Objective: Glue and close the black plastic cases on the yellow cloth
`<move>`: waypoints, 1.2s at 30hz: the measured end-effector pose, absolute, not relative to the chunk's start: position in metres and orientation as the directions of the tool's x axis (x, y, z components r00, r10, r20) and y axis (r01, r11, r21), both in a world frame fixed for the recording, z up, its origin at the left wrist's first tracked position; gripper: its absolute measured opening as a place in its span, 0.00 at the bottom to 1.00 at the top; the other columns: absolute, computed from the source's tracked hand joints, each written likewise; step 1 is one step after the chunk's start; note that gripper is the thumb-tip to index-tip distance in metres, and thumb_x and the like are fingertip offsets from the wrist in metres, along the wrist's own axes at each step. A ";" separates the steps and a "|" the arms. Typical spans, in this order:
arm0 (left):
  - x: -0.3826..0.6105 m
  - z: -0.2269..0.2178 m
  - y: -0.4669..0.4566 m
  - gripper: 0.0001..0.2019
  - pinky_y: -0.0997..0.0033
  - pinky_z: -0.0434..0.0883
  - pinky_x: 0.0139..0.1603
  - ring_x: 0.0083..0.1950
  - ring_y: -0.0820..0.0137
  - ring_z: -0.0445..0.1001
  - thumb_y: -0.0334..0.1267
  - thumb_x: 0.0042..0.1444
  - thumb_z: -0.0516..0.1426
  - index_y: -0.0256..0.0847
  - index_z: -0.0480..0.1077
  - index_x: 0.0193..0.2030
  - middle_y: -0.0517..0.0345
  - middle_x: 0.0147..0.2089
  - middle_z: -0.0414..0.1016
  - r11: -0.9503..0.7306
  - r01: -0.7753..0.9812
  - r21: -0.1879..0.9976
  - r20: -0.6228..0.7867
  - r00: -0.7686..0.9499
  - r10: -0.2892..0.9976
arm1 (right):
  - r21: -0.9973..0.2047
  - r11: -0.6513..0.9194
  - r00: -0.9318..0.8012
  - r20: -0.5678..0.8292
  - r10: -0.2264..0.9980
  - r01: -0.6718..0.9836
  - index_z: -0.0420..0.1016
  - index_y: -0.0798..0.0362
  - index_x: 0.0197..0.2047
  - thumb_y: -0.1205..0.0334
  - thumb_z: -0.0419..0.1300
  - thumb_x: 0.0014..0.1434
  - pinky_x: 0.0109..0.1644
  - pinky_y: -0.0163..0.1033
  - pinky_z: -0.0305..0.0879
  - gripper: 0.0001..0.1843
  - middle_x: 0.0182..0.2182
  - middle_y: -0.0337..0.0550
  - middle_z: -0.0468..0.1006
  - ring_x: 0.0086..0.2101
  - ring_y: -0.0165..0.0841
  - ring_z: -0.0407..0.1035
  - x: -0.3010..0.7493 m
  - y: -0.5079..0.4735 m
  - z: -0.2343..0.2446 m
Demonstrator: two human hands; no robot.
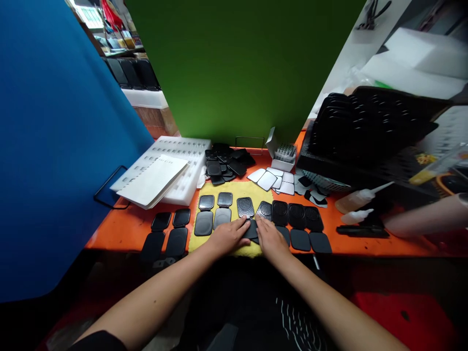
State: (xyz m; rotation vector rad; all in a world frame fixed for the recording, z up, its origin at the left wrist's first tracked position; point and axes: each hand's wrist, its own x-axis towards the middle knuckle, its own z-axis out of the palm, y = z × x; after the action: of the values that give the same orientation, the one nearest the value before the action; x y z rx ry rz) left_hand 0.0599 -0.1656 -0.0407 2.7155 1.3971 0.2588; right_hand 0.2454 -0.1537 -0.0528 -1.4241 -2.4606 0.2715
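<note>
Open black compact cases lie in a row along the front of the table. My left hand (229,236) holds the left edge of the lower half of one black compact case (251,230), fingers on its upper side and thumb lower down. From the right, my right hand (269,237) grips the same part, its fingertips near the hinge. The ridged upper half (245,207) of a case lies just above my fingers. Another ridged case half (264,210) sits tilted beside it, partly hidden by my right hand. A yellow cloth (234,189) lies under the middle cases.
Loose black parts (226,163) are piled at the back, beside rounded white pieces (266,180) and a small box (283,165). A notebook (155,180) rests on white foam (183,146) at left. Dropper bottles (356,200) and a black crate (329,163) stand right. A green panel (241,73) rises behind.
</note>
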 end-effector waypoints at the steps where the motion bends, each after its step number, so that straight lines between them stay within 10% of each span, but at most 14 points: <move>1: 0.057 -0.041 -0.164 0.28 0.62 0.69 0.47 0.54 0.60 0.65 0.53 0.56 0.45 0.34 0.57 0.57 0.41 0.60 0.57 -0.606 0.786 0.123 0.111 0.596 0.795 | -0.291 0.497 -0.475 0.145 0.868 0.818 0.53 0.60 0.60 0.64 0.39 0.61 0.55 0.40 0.59 0.25 0.54 0.47 0.65 0.55 0.35 0.55 0.245 -0.154 -0.053; 12: 0.037 -0.041 -0.162 0.23 0.60 0.64 0.53 0.59 0.59 0.59 0.43 0.59 0.47 0.30 0.56 0.57 0.34 0.59 0.56 -0.702 0.702 0.124 0.176 0.680 0.711 | -0.239 0.602 -0.607 0.060 0.792 0.762 0.50 0.58 0.61 0.48 0.48 0.57 0.58 0.45 0.53 0.34 0.60 0.50 0.52 0.59 0.40 0.47 0.254 -0.160 -0.040; 21: 0.034 -0.036 -0.168 0.22 0.58 0.62 0.56 0.59 0.60 0.57 0.41 0.57 0.50 0.34 0.57 0.57 0.40 0.60 0.56 -0.670 0.709 0.221 0.163 0.650 0.742 | -0.209 0.753 -0.771 -0.010 0.636 0.624 0.50 0.57 0.62 0.55 0.44 0.60 0.62 0.45 0.46 0.28 0.61 0.47 0.49 0.59 0.37 0.44 0.274 -0.148 -0.027; 31: 0.058 -0.029 -0.186 0.22 0.52 0.58 0.57 0.59 0.59 0.57 0.38 0.55 0.50 0.40 0.57 0.57 0.46 0.61 0.54 -0.478 0.809 0.343 0.167 0.448 0.878 | -0.297 0.705 -0.726 0.055 0.686 0.644 0.49 0.51 0.62 0.57 0.48 0.57 0.61 0.53 0.42 0.29 0.61 0.44 0.49 0.59 0.38 0.44 0.278 -0.155 -0.021; 36: 0.061 -0.030 -0.184 0.22 0.52 0.58 0.58 0.59 0.60 0.57 0.41 0.55 0.51 0.45 0.58 0.57 0.51 0.60 0.56 -0.411 0.828 0.382 0.200 0.361 0.911 | -0.472 0.470 -0.430 0.199 0.881 0.746 0.58 0.49 0.57 0.58 0.48 0.58 0.56 0.47 0.56 0.22 0.52 0.45 0.66 0.52 0.35 0.59 0.298 -0.159 -0.012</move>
State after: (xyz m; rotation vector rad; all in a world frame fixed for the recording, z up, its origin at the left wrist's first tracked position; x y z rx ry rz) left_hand 0.0613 -0.1843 -0.0297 2.4058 1.5640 0.5668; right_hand 0.2982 -0.1586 -0.0121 -1.3589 -2.3055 0.4400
